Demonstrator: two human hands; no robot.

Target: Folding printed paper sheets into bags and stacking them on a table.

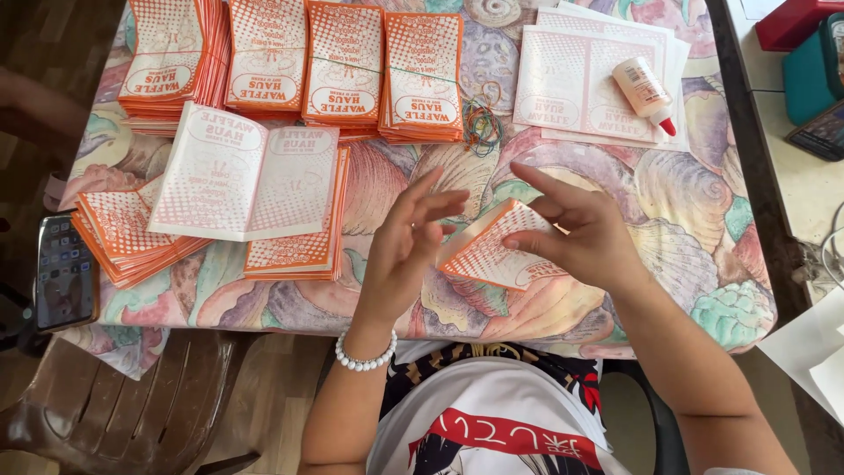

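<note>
Right hand (585, 237) pinches orange-white printed paper sleeve (488, 255) lying diagonally on table (703, 202); left hand (406, 242) open, fingers spread, just left of it, empty.

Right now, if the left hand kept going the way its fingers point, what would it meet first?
The left hand points up and to the right, toward the rubber bands; only bare tablecloth lies before them. Height above the table is unclear.
</note>
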